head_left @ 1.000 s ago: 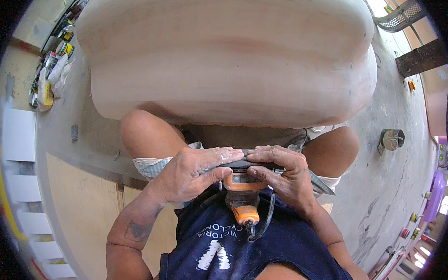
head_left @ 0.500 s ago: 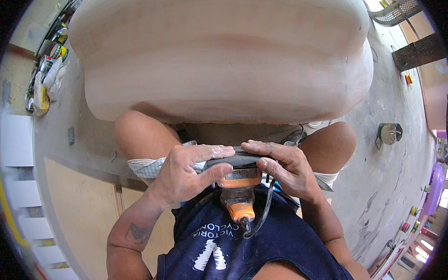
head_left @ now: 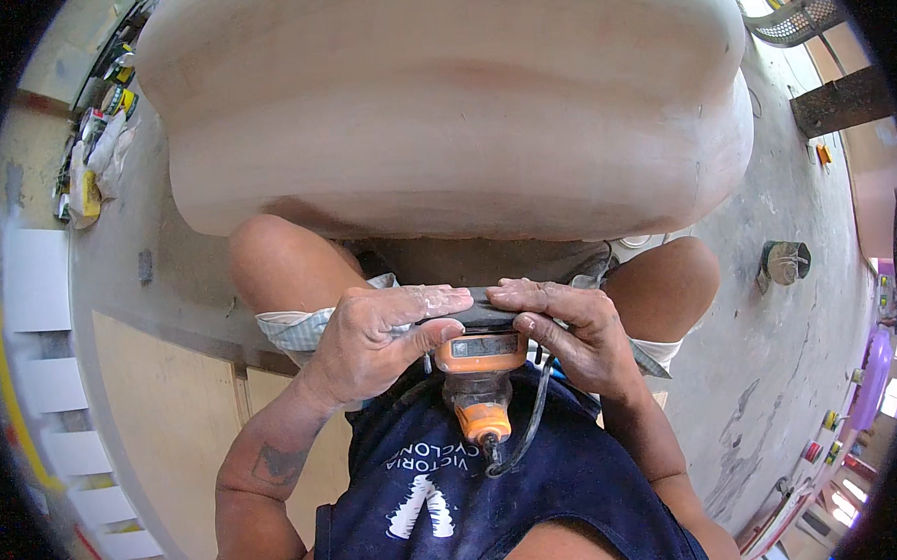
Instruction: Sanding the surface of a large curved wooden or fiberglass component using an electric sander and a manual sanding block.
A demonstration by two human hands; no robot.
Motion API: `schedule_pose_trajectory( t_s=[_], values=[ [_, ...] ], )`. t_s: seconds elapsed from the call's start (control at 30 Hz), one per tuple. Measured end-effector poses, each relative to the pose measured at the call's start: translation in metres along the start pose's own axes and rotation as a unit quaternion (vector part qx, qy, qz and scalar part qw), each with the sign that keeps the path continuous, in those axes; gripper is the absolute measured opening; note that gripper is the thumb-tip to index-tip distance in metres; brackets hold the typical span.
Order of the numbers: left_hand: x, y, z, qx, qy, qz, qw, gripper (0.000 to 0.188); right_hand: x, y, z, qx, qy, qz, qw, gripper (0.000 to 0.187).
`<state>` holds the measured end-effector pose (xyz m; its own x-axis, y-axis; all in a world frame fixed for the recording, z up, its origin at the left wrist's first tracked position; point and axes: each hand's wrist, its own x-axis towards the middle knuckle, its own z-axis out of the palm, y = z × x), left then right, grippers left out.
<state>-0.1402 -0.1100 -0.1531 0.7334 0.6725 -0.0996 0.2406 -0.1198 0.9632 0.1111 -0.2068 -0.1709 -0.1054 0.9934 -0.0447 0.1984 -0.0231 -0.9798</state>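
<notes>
Against navy shirt, orange-and-black power sander sits at lap, black pad facing outward; left hand and right hand, grips clamped on pad. Beyond bare knees, large pale curved form.

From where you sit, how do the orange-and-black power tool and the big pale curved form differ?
The power tool is small and narrow-bodied; the pale form is far larger, broad and rounded. The power tool is orange and black, while the pale form is beige-pink with darker smudges. The left hand and right hand grip the power tool; neither touches the pale form. Both are in front of the person.
</notes>
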Motion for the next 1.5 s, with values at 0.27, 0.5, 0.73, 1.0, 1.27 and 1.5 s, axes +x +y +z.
schedule_pose_trajectory(
  t_s=[0.27,0.5,0.73,1.0,1.27,1.5],
  values=[
    [0.002,0.001,0.001,0.01,0.0,0.003,1.0,0.034,0.001,-0.002,-0.002,0.031,0.004,-0.015,0.999,0.029],
    [0.001,0.003,0.002,0.009,0.024,-0.019,0.999,0.034,0.002,-0.005,-0.002,0.026,-0.006,0.031,0.999,0.028],
    [0.004,0.009,0.002,0.014,0.021,-0.034,0.999,0.035,0.005,-0.011,-0.002,0.005,0.001,0.028,1.0,0.027],
    [0.004,0.014,-0.005,-0.027,0.001,-0.104,0.994,0.035,0.008,-0.015,0.001,-0.046,0.011,-0.005,0.999,0.023],
    [0.003,0.012,-0.01,-0.057,-0.034,-0.078,0.995,0.037,0.007,-0.013,-0.002,-0.04,0.017,-0.005,0.999,0.024],
    [0.006,-0.001,-0.002,-0.014,-0.007,0.006,1.0,0.029,0.007,-0.012,0.0,-0.035,0.049,0.046,0.997,0.025]
  ],
)
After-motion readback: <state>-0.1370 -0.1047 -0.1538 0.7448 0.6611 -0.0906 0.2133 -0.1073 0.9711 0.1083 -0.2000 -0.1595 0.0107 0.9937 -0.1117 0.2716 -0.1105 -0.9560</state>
